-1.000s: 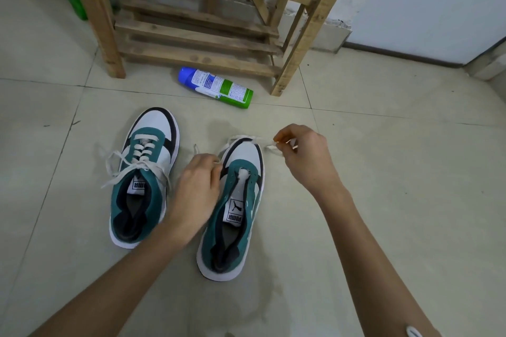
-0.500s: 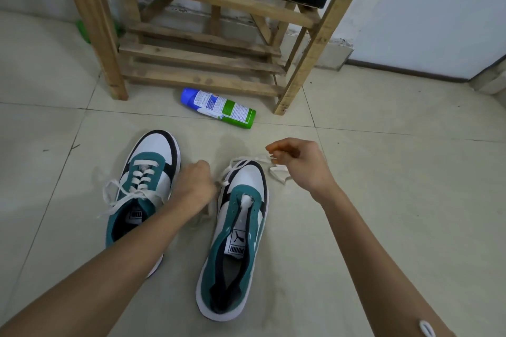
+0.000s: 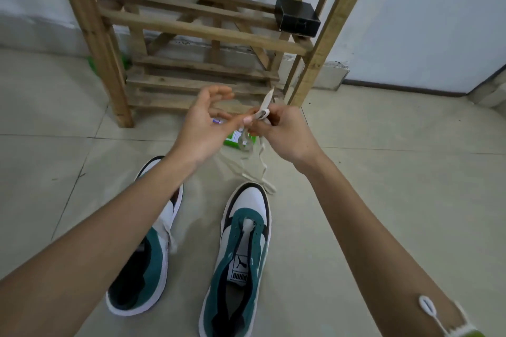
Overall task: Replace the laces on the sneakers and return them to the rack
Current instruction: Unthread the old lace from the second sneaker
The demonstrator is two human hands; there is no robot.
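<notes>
Lace (image 3: 263,107) is dangling from the pinching right grip (image 3: 284,134) toward the unlaced sneaker (image 3: 241,254) on the floor; left grip (image 3: 202,123) is hovering loosely open beside it. Slack is looking likely to tangle or slip free.

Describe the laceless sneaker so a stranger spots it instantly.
Find the wooden slatted rack by the wall. Two teal-and-white sneakers lie on the floor before it. Take the right sneaker: bare eyelets, whereas the left sneaker carries a white lace.

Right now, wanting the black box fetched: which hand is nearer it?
Right. The right hand is below the black box; the left hand is farther to its left.
</notes>
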